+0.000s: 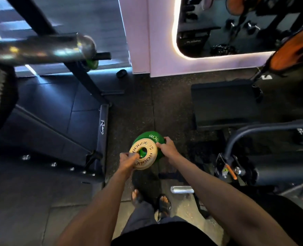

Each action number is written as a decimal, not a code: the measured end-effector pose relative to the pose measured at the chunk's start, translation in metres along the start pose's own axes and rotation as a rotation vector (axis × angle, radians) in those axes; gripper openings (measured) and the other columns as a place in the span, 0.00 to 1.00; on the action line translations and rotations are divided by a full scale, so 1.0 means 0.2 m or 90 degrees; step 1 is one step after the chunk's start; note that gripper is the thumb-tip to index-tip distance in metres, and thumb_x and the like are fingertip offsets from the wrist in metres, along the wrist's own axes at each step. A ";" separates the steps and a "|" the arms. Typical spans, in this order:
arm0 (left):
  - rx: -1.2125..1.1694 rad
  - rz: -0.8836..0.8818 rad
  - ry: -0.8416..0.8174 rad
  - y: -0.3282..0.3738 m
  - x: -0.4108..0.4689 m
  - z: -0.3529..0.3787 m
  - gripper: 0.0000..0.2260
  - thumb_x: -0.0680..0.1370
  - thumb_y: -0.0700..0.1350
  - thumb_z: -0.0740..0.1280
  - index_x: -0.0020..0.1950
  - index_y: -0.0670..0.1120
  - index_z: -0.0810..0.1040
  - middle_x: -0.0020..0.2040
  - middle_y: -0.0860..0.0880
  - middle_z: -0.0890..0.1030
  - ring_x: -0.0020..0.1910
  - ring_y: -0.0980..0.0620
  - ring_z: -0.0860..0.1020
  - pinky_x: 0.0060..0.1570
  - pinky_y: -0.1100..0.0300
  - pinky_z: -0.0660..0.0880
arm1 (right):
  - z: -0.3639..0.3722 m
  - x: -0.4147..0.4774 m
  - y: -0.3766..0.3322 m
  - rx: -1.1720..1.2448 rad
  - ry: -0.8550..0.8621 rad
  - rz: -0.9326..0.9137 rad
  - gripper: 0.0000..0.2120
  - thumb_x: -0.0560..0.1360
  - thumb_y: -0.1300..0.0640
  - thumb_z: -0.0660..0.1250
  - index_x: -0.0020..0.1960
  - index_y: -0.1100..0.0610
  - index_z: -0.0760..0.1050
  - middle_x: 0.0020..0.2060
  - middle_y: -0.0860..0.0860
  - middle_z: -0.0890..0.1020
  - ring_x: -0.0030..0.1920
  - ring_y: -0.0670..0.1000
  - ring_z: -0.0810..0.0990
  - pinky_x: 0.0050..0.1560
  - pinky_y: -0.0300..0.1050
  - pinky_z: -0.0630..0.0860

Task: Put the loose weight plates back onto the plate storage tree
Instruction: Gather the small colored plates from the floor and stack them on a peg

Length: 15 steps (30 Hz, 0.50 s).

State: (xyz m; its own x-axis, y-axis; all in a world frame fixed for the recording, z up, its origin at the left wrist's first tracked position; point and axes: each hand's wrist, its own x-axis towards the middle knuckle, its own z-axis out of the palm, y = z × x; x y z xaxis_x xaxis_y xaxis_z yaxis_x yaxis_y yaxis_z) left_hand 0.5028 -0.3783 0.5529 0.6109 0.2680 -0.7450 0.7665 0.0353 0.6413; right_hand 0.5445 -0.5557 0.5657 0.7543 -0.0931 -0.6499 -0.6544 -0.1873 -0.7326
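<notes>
Dim overall, lit by a glowing light strip [175, 41] around the mirror; steel sleeve [40, 48] smeared by motion blur; edges bent by wide-angle distortion.

The floor [173, 96] was dark speckled rubber matting, with smoother dark tiles [62, 103] to the left. A pale wall panel [140, 36] stood at top centre, carrying a mirror [218, 23] edged by a glowing light strip [175, 29]; gym equipment showed reflected in it. A black rack frame [86, 80] ran diagonally at left, with a blurred chrome barbell sleeve [40, 48] crossing it. A black padded bench [223, 102] sat at right, beside a dark machine frame [264, 130]. Bluish light fell across the upper left.
</notes>
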 end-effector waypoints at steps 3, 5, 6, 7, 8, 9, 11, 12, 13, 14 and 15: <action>0.053 0.002 0.007 0.19 0.11 0.05 0.17 0.78 0.41 0.70 0.60 0.43 0.65 0.54 0.43 0.74 0.40 0.51 0.78 0.20 0.65 0.73 | -0.02 0.13 -0.10 0.031 0.033 0.004 0.16 0.81 0.60 0.66 0.67 0.60 0.71 0.60 0.56 0.78 0.56 0.53 0.77 0.54 0.49 0.76; 0.096 0.033 -0.009 0.30 0.21 0.09 0.20 0.77 0.41 0.70 0.65 0.40 0.67 0.57 0.42 0.76 0.41 0.51 0.78 0.19 0.65 0.73 | -0.03 0.21 -0.16 0.065 0.047 0.004 0.15 0.81 0.60 0.66 0.66 0.61 0.71 0.60 0.58 0.79 0.58 0.56 0.79 0.57 0.53 0.79; 0.108 0.041 -0.021 0.35 0.25 0.10 0.21 0.77 0.41 0.70 0.67 0.40 0.68 0.58 0.42 0.76 0.42 0.51 0.78 0.21 0.64 0.74 | -0.03 0.24 -0.20 0.077 0.052 0.004 0.15 0.81 0.61 0.66 0.66 0.61 0.71 0.59 0.59 0.80 0.59 0.57 0.80 0.58 0.55 0.79; 0.107 0.037 -0.036 0.41 0.29 0.11 0.20 0.78 0.41 0.69 0.68 0.40 0.69 0.57 0.43 0.76 0.44 0.49 0.79 0.24 0.61 0.76 | -0.03 0.28 -0.25 0.081 0.057 0.004 0.15 0.81 0.61 0.66 0.66 0.61 0.71 0.59 0.59 0.80 0.59 0.57 0.80 0.58 0.55 0.80; 0.099 0.029 -0.051 0.46 0.33 0.12 0.19 0.78 0.41 0.69 0.68 0.41 0.70 0.58 0.42 0.77 0.47 0.47 0.79 0.29 0.58 0.78 | -0.04 0.31 -0.29 0.079 0.064 0.004 0.15 0.81 0.60 0.65 0.67 0.61 0.70 0.59 0.59 0.80 0.59 0.57 0.80 0.58 0.55 0.80; 0.089 0.023 -0.066 0.50 0.36 0.13 0.18 0.79 0.41 0.68 0.67 0.41 0.71 0.59 0.41 0.78 0.49 0.45 0.80 0.33 0.56 0.79 | -0.04 0.34 -0.33 0.077 0.072 0.002 0.16 0.81 0.60 0.65 0.67 0.60 0.70 0.59 0.59 0.79 0.58 0.57 0.80 0.56 0.54 0.80; 0.083 0.027 -0.098 0.59 0.42 0.13 0.16 0.79 0.40 0.67 0.67 0.42 0.73 0.59 0.40 0.78 0.50 0.45 0.80 0.35 0.54 0.80 | -0.04 0.40 -0.41 0.074 0.083 -0.005 0.17 0.81 0.59 0.65 0.69 0.59 0.69 0.61 0.58 0.78 0.58 0.56 0.79 0.54 0.51 0.79; 0.075 0.032 -0.114 0.64 0.44 0.12 0.16 0.79 0.40 0.67 0.67 0.42 0.73 0.58 0.41 0.78 0.49 0.45 0.81 0.34 0.54 0.80 | -0.03 0.43 -0.45 0.070 0.088 -0.007 0.18 0.81 0.59 0.66 0.69 0.59 0.69 0.61 0.58 0.78 0.58 0.55 0.79 0.53 0.51 0.79; 0.067 0.033 -0.129 0.68 0.47 0.12 0.16 0.79 0.40 0.67 0.67 0.42 0.73 0.57 0.41 0.79 0.48 0.46 0.81 0.33 0.54 0.79 | -0.03 0.46 -0.48 0.067 0.092 -0.004 0.18 0.81 0.59 0.66 0.69 0.59 0.69 0.61 0.58 0.78 0.58 0.55 0.79 0.53 0.51 0.80; 0.059 0.032 -0.139 0.71 0.49 0.11 0.16 0.79 0.40 0.67 0.67 0.42 0.73 0.57 0.41 0.79 0.48 0.46 0.81 0.34 0.54 0.80 | -0.03 0.48 -0.51 0.065 0.094 0.002 0.18 0.81 0.58 0.66 0.70 0.58 0.69 0.61 0.58 0.78 0.58 0.56 0.79 0.53 0.53 0.81; 0.054 0.032 -0.143 0.74 0.50 0.11 0.17 0.79 0.40 0.67 0.67 0.42 0.72 0.57 0.41 0.79 0.49 0.45 0.81 0.35 0.53 0.80 | -0.03 0.51 -0.54 0.065 0.095 0.007 0.18 0.81 0.58 0.66 0.70 0.58 0.69 0.61 0.58 0.78 0.59 0.57 0.79 0.55 0.55 0.81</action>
State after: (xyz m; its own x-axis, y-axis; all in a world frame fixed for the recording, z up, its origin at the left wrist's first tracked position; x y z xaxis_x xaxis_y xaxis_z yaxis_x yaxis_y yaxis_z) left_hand 0.6827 -0.3674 0.5694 0.6697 0.0466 -0.7411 0.7425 -0.0566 0.6674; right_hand 0.6925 -0.5497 0.5804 0.7416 -0.2395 -0.6266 -0.6591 -0.0864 -0.7471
